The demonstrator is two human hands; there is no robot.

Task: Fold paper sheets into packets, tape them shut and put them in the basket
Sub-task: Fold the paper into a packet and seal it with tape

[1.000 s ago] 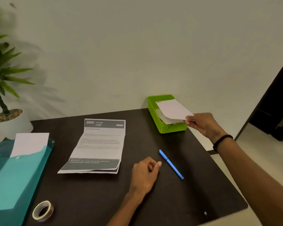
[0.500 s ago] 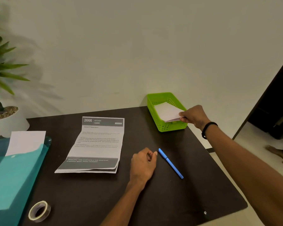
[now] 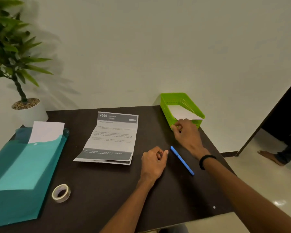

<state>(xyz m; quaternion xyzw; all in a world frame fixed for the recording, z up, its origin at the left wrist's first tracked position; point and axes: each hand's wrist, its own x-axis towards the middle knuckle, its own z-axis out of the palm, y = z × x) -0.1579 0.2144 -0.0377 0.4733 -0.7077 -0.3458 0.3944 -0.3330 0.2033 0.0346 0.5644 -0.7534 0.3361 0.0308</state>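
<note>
A green basket (image 3: pixel 165 105) stands at the table's far right corner with a white folded packet (image 3: pixel 181 112) lying in it. My right hand (image 3: pixel 187 137) hovers just in front of the basket, fingers loosely curled and holding nothing. My left hand (image 3: pixel 154 163) rests on the table as a loose fist, with nothing in it. A printed sheet (image 3: pixel 111 137) with fold creases lies open in the middle of the table. A roll of clear tape (image 3: pixel 61 193) sits near the front left.
A blue pen (image 3: pixel 182 160) lies between my hands. A teal folder (image 3: pixel 23 169) holding white paper (image 3: pixel 46 132) covers the left side. A potted plant (image 3: pixel 15 64) stands at the back left. A person's bare foot (image 3: pixel 270 157) is on the floor to the right.
My right hand carried the white packet down into the basket, let go of it and drew back toward me. My left hand stayed put.
</note>
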